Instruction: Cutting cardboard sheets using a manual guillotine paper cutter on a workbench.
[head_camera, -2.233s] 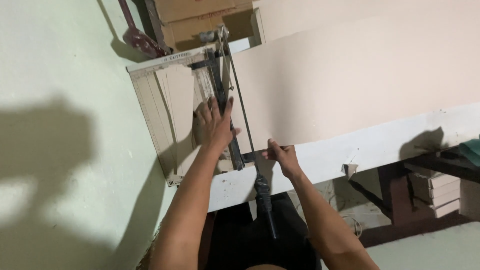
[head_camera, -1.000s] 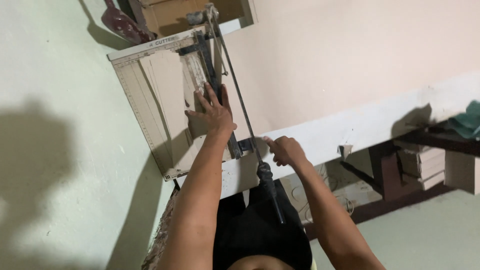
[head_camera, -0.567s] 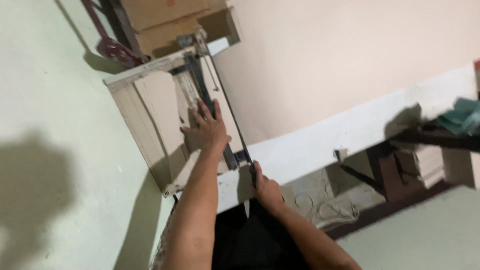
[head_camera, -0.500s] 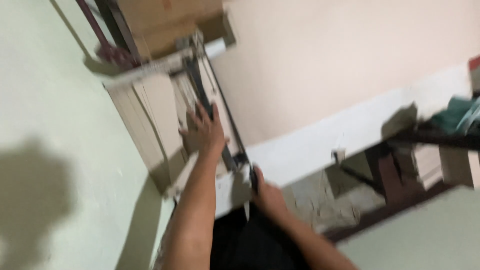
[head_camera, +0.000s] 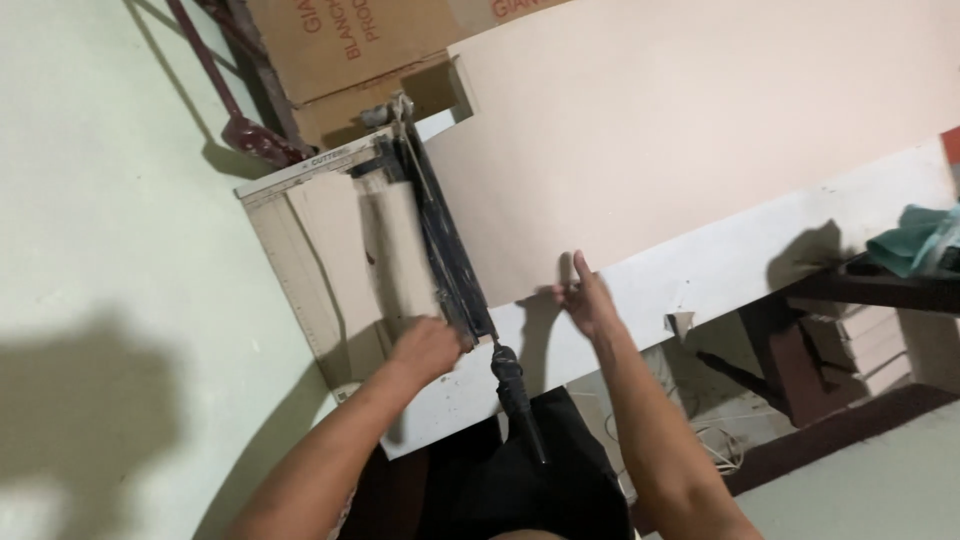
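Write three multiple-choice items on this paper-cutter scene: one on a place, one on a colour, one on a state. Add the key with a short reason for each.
1. Where does the right hand rest?
A. on the near edge of the big beige sheet
B. on the cutter handle
C. on the cardboard box

2. What colour is the crumpled cloth at the right edge?
A. red
B. teal green
C. yellow

3. How does the blade arm of the paper cutter lie?
A. raised upright
B. taken off
C. down flat along the cutter's edge

Key: 1 A, the fingers lie on the sheet's near edge, apart from the black handle. 2 B, the cloth shows teal green. 3 C, the dark arm lies flat along the board, with the left hand at its near end.
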